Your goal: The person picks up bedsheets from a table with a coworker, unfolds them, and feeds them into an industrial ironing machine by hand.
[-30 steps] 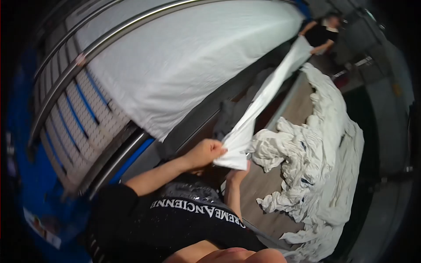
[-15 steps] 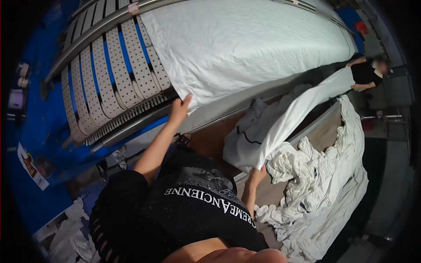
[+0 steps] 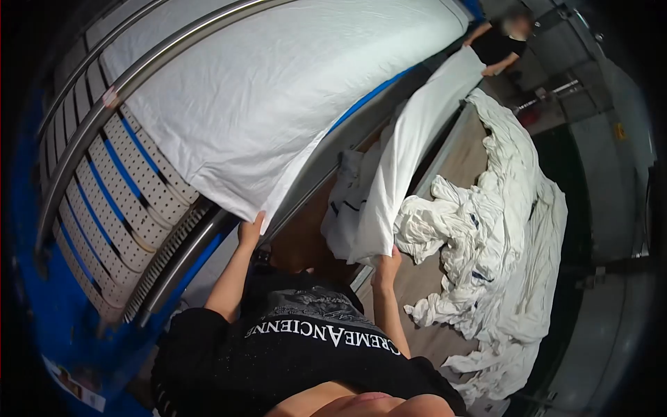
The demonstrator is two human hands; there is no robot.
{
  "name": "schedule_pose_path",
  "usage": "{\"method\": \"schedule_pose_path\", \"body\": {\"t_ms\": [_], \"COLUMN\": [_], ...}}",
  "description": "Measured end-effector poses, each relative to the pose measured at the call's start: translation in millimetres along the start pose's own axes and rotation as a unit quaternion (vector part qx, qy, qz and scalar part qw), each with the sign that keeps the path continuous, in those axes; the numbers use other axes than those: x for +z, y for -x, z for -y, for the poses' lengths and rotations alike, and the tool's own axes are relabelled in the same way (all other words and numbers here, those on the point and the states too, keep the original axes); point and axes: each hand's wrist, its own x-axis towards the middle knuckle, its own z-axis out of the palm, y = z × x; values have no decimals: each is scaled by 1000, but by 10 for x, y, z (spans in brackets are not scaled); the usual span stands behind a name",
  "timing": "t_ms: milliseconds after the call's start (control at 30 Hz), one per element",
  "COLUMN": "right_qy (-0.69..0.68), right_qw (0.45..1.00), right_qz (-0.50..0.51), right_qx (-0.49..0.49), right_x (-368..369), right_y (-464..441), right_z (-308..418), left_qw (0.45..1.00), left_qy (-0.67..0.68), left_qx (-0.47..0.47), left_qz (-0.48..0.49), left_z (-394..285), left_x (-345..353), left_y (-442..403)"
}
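My left hand is closed on the near corner of a white sheet spread over the slatted belts of a large machine. My right hand grips the end of a second white sheet, stretched lengthwise and hanging in loose folds. A co-worker in a black top holds the far end of this second sheet with both hands. Beneath it, more white cloth with a dark stripe hangs in the gap beside the machine.
A heap of crumpled white linen lies on a wood-toned table at the right. Perforated belts and a curved metal rail are at the left. The floor there is blue.
The view has swung, so the machine and co-worker appear farther left. My left hand is lower in view, still on its sheet corner. My right hand keeps its grip on the second sheet.
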Motion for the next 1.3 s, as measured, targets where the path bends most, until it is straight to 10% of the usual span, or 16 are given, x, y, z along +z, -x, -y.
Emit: {"method": "schedule_pose_path", "body": {"t_ms": [233, 333, 433, 467, 533, 800, 867, 933, 1000, 1067, 1133, 1167, 1200, 1300], "right_qy": [-134, -192, -236, -256, -284, -373, -97, 238, 433, 279, 300, 345, 383, 408], "right_qw": [989, 979, 968, 960, 949, 923, 989, 964, 893, 959, 940, 891, 913, 910], "right_qz": [-55, 59, 50, 80, 124, 87, 101, 121, 118, 7, -69, -118, -136, -38], "right_qx": [2, 39, 69, 75, 60, 33, 38, 2, -26, -49, -150, -270, -41, -67], "right_x": [-16, -20, 95, 140, 162, -202, -287, -213, -108, -18, -126, -200, -209, -281], "right_y": [-169, 218, 490, 427, 365, 392, 283, 263, 228, 156, -57, -129, -113, -89], "right_z": [376, 507, 780, 919, 1047, 727, 464, 372, 56, -349, -634, -812, -796, -852], "left_qw": [975, 791, 886, 859, 559, 700, 814, 734, 865, 914, 846, 834, 787, 664], "left_qy": [-92, -207, 31, 148, 420, 389, 344, 493, 391, 220, 86, 90, 128, 81], "left_qx": [-123, -211, -100, -158, -322, -358, -310, -348, -132, 32, 366, 293, 292, 335], "left_qz": [163, 536, 451, 464, 638, 481, 350, 313, 287, 340, 378, 459, 529, 663], "left_z": [120, 384, -1068, -1583, -2299, -2226, -1926, -2722, -3116, -3304, -3459, -3609, -3541, -3906], "left_x": [-255, 148, 637, 748, 699, 535, 672, 223, 301, 669, 914, 852, 811, 275], "left_y": [125, 604, 617, 503, 241, 461, 137, -160, -233, 83, 590, 890, 1094, 1209]}}
